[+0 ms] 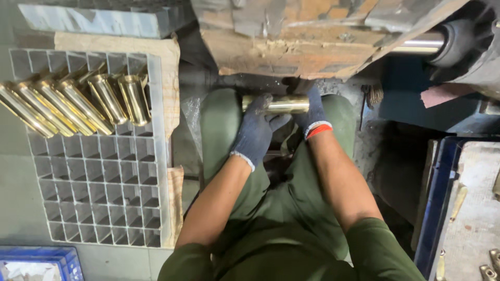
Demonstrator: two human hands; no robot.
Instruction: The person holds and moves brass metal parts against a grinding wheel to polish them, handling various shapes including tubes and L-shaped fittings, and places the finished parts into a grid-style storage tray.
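Observation:
A shiny brass tube [281, 104] lies level between my knees, just under the edge of a worn wooden bench [291, 47]. My left hand [256, 131], in a dark blue knit glove, wraps the tube's left end. My right hand [314, 115], in the same kind of glove with a red and white cuff, grips its right end. Both forearms are bare, and green trousers fill the lower middle of the view.
A grey grid tray [104, 177] on the left holds several brass tubes [78, 104] leaning in its top rows. A blue crate corner [39, 263] sits at the bottom left. A blue-edged table [469, 208] with small brass parts stands at right. A steel shaft [419, 44] runs at the upper right.

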